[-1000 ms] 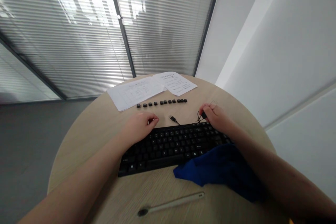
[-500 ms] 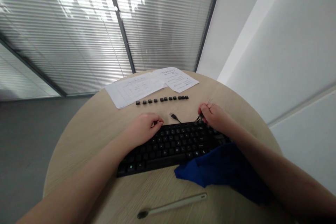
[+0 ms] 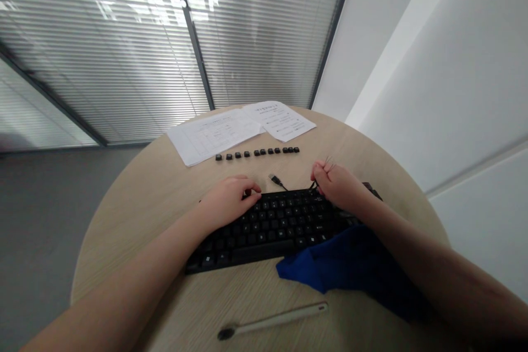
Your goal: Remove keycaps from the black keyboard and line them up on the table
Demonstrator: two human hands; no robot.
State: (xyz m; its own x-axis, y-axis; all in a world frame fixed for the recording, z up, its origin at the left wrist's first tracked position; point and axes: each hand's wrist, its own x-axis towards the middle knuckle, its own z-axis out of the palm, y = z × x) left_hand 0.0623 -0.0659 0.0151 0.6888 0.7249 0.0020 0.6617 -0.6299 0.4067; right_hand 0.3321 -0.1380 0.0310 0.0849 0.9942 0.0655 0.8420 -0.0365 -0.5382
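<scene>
Resting on the top-left rows of the black keyboard, left hand is curled, fingertips on the keys; whether it pinches anything can't be told. Right hand sits at keyboard's far right edge, fingers closed into a loose fist around a thin wire tool poking out above the knuckles. Keyboard lies mid-table on round wooden table, its USB cable just beyond the top edge. Blue cloth overlaps keyboard's near right corner, under the right forearm. Row of loose black keycaps farther back, near two paper sheets. Brush at near edge.
</scene>
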